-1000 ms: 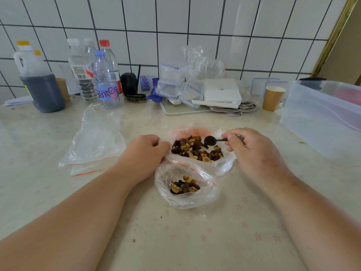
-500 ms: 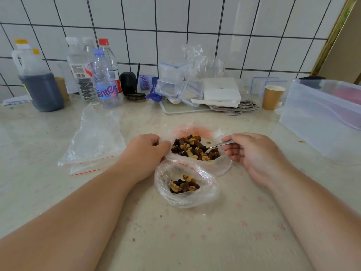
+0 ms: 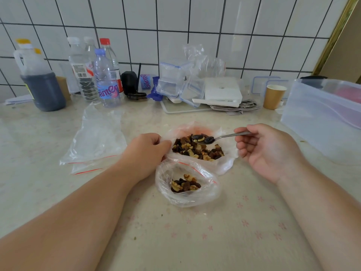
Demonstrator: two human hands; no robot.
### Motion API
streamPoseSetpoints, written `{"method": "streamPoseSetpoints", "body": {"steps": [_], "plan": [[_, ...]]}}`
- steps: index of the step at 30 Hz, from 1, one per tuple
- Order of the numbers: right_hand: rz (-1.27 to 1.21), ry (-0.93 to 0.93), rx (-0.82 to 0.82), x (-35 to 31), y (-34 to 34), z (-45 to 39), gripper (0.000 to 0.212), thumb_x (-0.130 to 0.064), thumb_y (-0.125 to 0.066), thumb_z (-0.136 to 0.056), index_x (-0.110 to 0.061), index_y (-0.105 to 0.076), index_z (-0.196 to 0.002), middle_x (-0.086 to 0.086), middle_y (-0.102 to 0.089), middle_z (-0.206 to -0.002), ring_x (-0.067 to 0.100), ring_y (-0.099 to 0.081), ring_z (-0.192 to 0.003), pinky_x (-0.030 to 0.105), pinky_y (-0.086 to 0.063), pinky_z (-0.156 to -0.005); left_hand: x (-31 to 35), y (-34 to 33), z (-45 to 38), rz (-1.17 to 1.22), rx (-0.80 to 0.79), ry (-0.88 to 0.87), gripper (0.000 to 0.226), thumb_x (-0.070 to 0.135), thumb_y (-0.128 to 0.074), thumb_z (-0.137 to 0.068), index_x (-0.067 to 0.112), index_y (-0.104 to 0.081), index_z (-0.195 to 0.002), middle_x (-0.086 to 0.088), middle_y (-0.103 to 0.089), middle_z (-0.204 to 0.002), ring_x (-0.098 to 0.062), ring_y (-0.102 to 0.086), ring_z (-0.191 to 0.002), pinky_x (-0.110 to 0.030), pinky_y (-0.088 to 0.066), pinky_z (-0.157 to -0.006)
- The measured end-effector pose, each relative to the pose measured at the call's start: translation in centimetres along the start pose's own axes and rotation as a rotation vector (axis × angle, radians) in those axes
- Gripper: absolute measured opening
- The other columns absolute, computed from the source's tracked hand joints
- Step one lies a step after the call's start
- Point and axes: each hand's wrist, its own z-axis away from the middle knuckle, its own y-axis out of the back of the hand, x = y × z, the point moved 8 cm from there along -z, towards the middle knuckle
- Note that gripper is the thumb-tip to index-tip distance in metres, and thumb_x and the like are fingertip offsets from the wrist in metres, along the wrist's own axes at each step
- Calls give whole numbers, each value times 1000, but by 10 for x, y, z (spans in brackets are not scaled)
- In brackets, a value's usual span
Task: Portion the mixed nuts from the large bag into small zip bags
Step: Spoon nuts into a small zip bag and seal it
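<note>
Right hand (image 3: 269,151) grips loaded spoon (image 3: 204,139) over large bag (image 3: 197,148) — small bag (image 3: 187,182) lies just nearer the person; left hand (image 3: 144,151) pinches the large bag's rim.

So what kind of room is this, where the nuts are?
Probably a home kitchen. A white tiled wall stands behind a counter crowded with water bottles, a jug of dark liquid and clear food boxes.
</note>
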Motion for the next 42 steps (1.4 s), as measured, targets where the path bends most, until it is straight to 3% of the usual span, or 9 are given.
{"method": "streamPoseSetpoints", "body": {"steps": [7,15,17,20,23,26,28,34,42], "plan": [[123,40,-279,-4,-31,21,41,-16,-48,-97,-6,-75,-67,10,-61,-61,15,-54,-51,21,-46,-47,-1,-1,-2,-30,-10,0,35,42,-62,-93,11,-68,-77,12,-60,-53,0,-50,-46,-26,-46,-55],[643,456,-592,-11,-58,51,26,-33,-57,-91,-15,-76,-88,10,-71,-82,24,-64,-71,28,-52,-66,-1,-1,-1,-25,-17,13,34,42,-63,-89,12,-67,-73,9,-58,-54,-9,-51,-54,-27,-45,-54],[668,504,-608,-13,-59,55,28,-35,-58,-93,-15,-77,-90,8,-72,-84,23,-65,-73,26,-52,-68,-1,-1,-1,-27,-17,9,34,42,-63,-89,12,-67,-74,9,-58,-54,-8,-51,-53,-27,-45,-54],[518,517,-507,-23,-50,47,26,-32,-57,-92,-18,-78,-86,8,-71,-77,19,-62,-67,24,-49,-63,-1,-1,-2,-36,-12,4,35,42,-63,-89,11,-66,-74,10,-57,-53,-3,-48,-46,-26,-44,-53],[325,478,-257,-32,-25,29,26,-32,-58,-91,-19,-77,-80,6,-69,-70,16,-59,-61,28,-47,-61,-2,-1,-1,-28,-8,-1,34,41,-63,-89,11,-67,-74,8,-62,-56,-3,-50,-46,-28,-47,-56],[440,467,46,-32,0,15,25,-37,-56,-90,-26,-76,-78,1,-72,-71,12,-61,-61,36,-49,-67,-1,-1,-1,-23,-6,-8,35,42,-62,-91,12,-67,-75,10,-64,-56,0,-51,-45,-29,-49,-58],[591,477,144,-32,7,12,25,-37,-54,-92,-29,-74,-80,-5,-73,-74,7,-63,-60,36,-50,-67,0,-1,-1,-21,-9,-16,37,42,-62,-93,10,-66,-75,11,-64,-55,2,-51,-45,-26,-47,-57],[840,459,104,-20,0,3,24,-34,-53,-100,-33,-74,-87,-13,-72,-76,-1,-60,-59,33,-50,-67,-1,-2,-1,-6,-23,-1,36,43,-62,-94,11,-68,-78,11,-64,-55,-4,-55,-51,-26,-49,-58],[481,274,109,-4,14,-14,33,-21,-54,-97,-19,-77,-72,2,-73,-69,9,-60,-57,28,-46,-56,3,-1,2,-34,-32,-11,36,42,-61,-96,15,-63,-72,7,-59,-56,-12,-54,-56,-29,-47,-56]]}}
